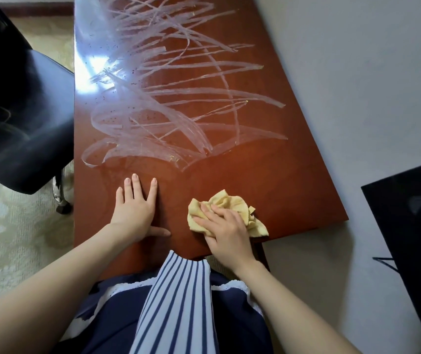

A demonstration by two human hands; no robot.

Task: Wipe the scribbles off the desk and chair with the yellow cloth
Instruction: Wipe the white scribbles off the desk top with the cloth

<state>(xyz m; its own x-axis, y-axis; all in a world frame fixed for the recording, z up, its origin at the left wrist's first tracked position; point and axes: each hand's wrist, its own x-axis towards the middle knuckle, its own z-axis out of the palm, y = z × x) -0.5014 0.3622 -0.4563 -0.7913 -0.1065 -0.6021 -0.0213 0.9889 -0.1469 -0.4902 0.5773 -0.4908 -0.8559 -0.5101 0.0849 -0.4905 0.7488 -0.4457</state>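
Note:
A reddish-brown wooden desk (pixel 268 180) stretches away from me, its far and middle parts covered in pale whitish scribbles (pixel 168 98). My right hand (pixel 226 232) presses down on a crumpled yellow cloth (pixel 230 204) near the desk's near right corner, fingers spread over it. My left hand (pixel 138 209) lies flat on the bare wood to the left of the cloth, fingers straight. A black chair (pixel 18 118) stands left of the desk with faint pale marks on its seat.
A pale wall runs along the desk's right side. A black panel (pixel 413 226) stands at the right edge. Patterned beige carpet (pixel 8 226) lies under the chair. The chair's chrome leg (pixel 59 192) is close to the desk's left edge.

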